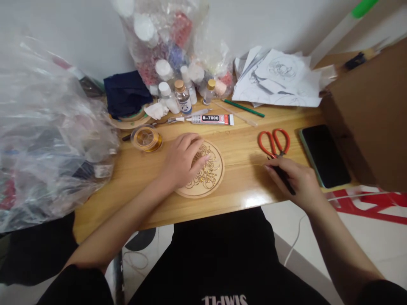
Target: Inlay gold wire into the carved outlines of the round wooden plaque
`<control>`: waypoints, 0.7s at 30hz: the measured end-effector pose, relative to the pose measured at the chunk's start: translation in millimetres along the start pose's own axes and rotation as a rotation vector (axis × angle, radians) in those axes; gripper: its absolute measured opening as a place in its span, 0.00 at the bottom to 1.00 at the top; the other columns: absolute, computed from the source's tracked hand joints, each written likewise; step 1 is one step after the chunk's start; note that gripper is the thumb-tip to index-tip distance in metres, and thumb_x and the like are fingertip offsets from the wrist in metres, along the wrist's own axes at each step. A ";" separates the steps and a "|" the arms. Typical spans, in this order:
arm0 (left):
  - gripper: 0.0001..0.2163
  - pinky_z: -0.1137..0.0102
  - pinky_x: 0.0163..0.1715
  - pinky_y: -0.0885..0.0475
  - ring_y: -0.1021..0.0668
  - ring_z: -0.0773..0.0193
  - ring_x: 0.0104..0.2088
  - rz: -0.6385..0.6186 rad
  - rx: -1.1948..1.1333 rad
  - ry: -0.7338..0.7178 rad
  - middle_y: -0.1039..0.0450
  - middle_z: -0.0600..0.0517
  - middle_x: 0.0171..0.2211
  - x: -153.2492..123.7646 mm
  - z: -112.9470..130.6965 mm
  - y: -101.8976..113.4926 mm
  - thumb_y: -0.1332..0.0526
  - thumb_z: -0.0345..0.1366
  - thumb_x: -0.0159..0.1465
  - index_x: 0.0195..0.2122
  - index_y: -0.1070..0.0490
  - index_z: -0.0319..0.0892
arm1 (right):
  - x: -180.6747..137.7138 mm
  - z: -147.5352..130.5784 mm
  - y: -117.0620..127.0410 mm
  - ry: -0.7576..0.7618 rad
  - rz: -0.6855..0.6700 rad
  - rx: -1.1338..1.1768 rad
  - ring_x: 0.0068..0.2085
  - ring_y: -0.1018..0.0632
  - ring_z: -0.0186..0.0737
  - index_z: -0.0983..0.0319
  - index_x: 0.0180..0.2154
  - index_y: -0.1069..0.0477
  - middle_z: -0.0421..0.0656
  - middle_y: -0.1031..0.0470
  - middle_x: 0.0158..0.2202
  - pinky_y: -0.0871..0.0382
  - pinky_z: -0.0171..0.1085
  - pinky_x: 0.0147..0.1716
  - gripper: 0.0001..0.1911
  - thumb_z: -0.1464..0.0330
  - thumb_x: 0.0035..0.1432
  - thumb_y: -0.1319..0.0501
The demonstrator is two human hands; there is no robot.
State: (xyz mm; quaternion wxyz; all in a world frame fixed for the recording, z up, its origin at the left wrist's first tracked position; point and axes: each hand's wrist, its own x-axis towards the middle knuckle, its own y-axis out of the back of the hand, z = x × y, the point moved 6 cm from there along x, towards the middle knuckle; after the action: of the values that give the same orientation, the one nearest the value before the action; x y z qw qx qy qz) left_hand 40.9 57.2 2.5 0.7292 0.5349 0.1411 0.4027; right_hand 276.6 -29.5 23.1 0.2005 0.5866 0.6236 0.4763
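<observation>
Wooden disc: the round wooden disc [203,171] lies at the centre of the frame on the table [241,186], with gold wire outlines already laid over part of its pattern.
Left hand: your left hand [182,159] rests flat on the left part of the disc, fingers spread and relaxed, pinning it rather than gripping anything.
Right hand: your right hand [297,180], right of centre, is closed around a dark slim tool [284,180] whose tip points toward the red-handled scissors [274,143]; what kind of tool it is cannot be told.
Head view, surroundings: a spool of gold wire [146,138] sits left of the disc, a B-7000 glue tube [211,120] above it, small bottles [182,96] behind that, sketch papers [280,80] at upper right, a phone [324,154] at the right edge.
Step in hand: it looks like you are steadying the disc between wire placements, with the tool just at the table.
Next move: judged from this, you need to bring the tool tip across to the disc while your left hand keeps it from turning.
</observation>
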 end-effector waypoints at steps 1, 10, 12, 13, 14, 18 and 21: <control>0.19 0.53 0.55 0.34 0.29 0.50 0.54 0.017 -0.002 -0.028 0.30 0.39 0.52 -1.1 1.9 0.6 0.48 0.42 0.69 0.53 0.32 0.33 | -3.0 -0.3 0.2 -0.002 -0.003 0.004 0.30 0.20 0.35 0.61 0.36 0.30 0.43 0.22 0.31 0.27 0.31 0.29 0.03 0.74 0.60 0.41; 0.15 0.54 0.51 0.31 0.28 0.52 0.51 -0.001 -0.024 -0.178 0.29 0.41 0.50 -6.7 10.9 0.8 0.49 0.35 0.70 0.51 0.31 0.34 | -15.8 -4.4 2.8 -0.059 0.015 0.042 0.29 0.21 0.35 0.62 0.37 0.29 0.42 0.23 0.30 0.28 0.32 0.28 0.02 0.73 0.60 0.39; 0.14 0.55 0.52 0.31 0.28 0.52 0.51 -0.018 -0.018 -0.209 0.29 0.41 0.50 -8.5 11.9 -0.7 0.49 0.34 0.70 0.51 0.31 0.33 | -17.0 -4.6 3.6 -0.081 0.021 0.058 0.28 0.22 0.34 0.61 0.37 0.29 0.42 0.23 0.30 0.28 0.31 0.28 0.03 0.73 0.59 0.39; 0.14 0.55 0.52 0.31 0.28 0.52 0.51 -0.027 -0.014 -0.220 0.29 0.41 0.50 -9.3 11.7 -1.5 0.49 0.33 0.70 0.51 0.31 0.34 | -17.3 -4.9 3.5 -0.093 0.022 0.069 0.28 0.22 0.33 0.61 0.37 0.29 0.41 0.23 0.30 0.28 0.31 0.28 0.03 0.74 0.59 0.39; 0.14 0.55 0.52 0.31 0.28 0.52 0.52 -0.035 -0.008 -0.227 0.29 0.41 0.51 -9.9 11.1 -2.3 0.48 0.33 0.70 0.51 0.31 0.34 | -17.3 -5.4 3.1 -0.102 0.022 0.081 0.28 0.22 0.33 0.61 0.37 0.29 0.41 0.23 0.29 0.29 0.31 0.28 0.04 0.74 0.59 0.39; 0.14 0.55 0.53 0.31 0.28 0.51 0.54 -0.050 0.019 -0.259 0.29 0.41 0.52 -10.3 9.0 -2.5 0.48 0.33 0.69 0.52 0.31 0.34 | -12.7 -8.0 -1.8 -0.112 0.002 0.101 0.28 0.22 0.33 0.61 0.36 0.29 0.41 0.23 0.29 0.29 0.32 0.28 0.03 0.74 0.58 0.39; 0.14 0.55 0.54 0.32 0.28 0.50 0.55 -0.060 0.056 -0.285 0.29 0.40 0.53 -11.6 11.6 0.2 0.48 0.32 0.69 0.53 0.32 0.33 | -6.0 -8.4 -6.5 -0.103 -0.038 0.101 0.28 0.22 0.34 0.60 0.36 0.30 0.41 0.23 0.29 0.29 0.32 0.28 0.04 0.74 0.58 0.39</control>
State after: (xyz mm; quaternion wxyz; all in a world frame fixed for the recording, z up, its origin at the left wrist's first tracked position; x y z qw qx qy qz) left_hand 40.9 40.9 4.6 0.7386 0.6022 0.0631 0.2964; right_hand 267.7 -37.1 19.8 0.2111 0.6078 0.6467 0.4096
